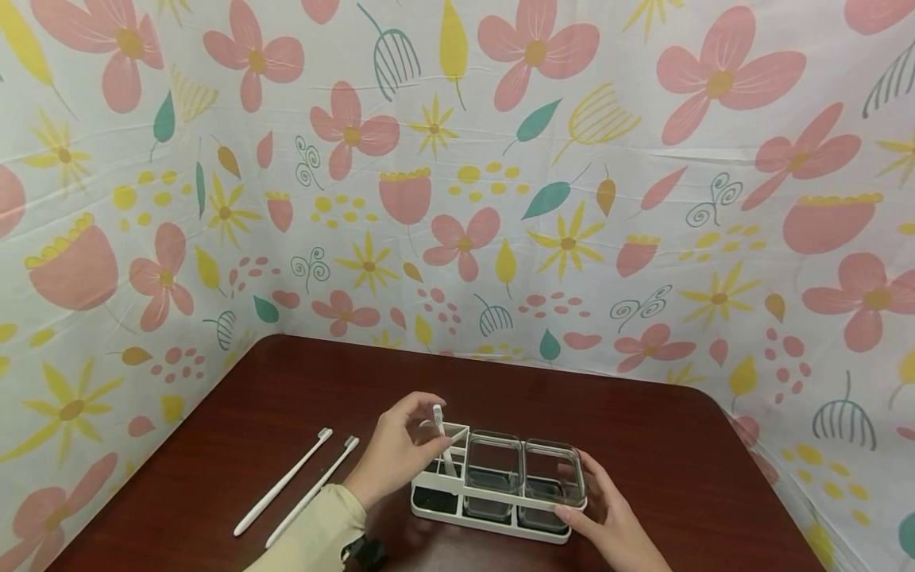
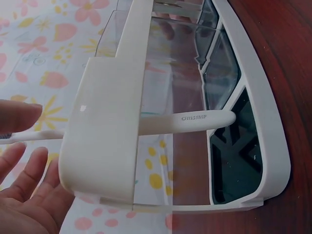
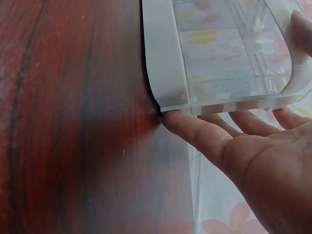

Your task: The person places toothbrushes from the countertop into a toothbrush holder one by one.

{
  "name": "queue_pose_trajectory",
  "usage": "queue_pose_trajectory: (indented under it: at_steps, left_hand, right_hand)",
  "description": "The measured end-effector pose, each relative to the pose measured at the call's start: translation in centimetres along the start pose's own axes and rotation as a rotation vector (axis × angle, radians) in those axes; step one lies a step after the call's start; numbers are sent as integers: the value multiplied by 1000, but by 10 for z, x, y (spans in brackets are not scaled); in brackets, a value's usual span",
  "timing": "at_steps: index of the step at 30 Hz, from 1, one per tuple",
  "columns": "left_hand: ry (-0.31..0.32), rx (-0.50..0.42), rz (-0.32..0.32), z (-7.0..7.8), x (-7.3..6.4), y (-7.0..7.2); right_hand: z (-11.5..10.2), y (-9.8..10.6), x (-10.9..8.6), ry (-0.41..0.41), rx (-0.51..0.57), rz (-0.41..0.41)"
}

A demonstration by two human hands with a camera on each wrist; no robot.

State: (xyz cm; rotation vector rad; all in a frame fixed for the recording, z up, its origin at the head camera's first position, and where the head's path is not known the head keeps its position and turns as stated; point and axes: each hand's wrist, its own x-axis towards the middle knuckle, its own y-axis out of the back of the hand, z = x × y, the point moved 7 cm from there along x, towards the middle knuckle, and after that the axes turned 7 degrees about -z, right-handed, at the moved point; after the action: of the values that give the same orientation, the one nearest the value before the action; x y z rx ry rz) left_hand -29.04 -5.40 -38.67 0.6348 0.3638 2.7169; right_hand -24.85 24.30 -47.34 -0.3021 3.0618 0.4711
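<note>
A white toothbrush holder point(image 1: 500, 498) stands on the table, with two clear cups point(image 1: 493, 457) in its middle and right sections. In its left section a white toothbrush point(image 1: 449, 464) leans bristles up; the left wrist view shows its handle point(image 2: 190, 122) passing through the upper frame, its end by the dark base. Around the brush's upper end, my left hand point(image 1: 393, 449) has thumb and fingers spread apart, the thumb point(image 2: 19, 116) on one side and fingers on the other. My right hand point(image 1: 608, 516) grips the holder's right end, thumb at the front, fingers point(image 3: 195, 129) along the side.
Two more white toothbrushes, one farther left point(image 1: 282, 485) and one nearer my sleeve point(image 1: 314, 490), lie side by side on the dark red table point(image 1: 357, 373). A flower-printed cloth point(image 1: 457, 294) hangs behind the table and along its sides.
</note>
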Motion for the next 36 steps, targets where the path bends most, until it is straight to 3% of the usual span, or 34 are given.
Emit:
queue_pose_trajectory:
  at_steps: [2, 8, 15, 21, 24, 28, 36]
  left_hand:
    - [-9, -4, 0, 2, 0, 2]
    - [-43, 104, 18, 8, -1, 9]
    - [-30, 132, 40, 9, -3, 18]
    - [-43, 166, 71, 32, -7, 23]
    - [-48, 185, 68, 28, -8, 26]
    - [-61, 211, 69, 8, -8, 32]
    - [-20, 278, 87, 0, -11, 41]
  right_hand:
    - [0, 0, 0, -1, 2, 0]
    - [-1, 0, 0, 4, 2, 3]
    - [-1, 0, 0, 2, -6, 8]
    - [-1, 0, 0, 12, -13, 6]
    - [-1, 0, 1, 10, -10, 5]
    - [-1, 0, 2, 1, -6, 1]
    - [0, -1, 2, 12, -2, -12]
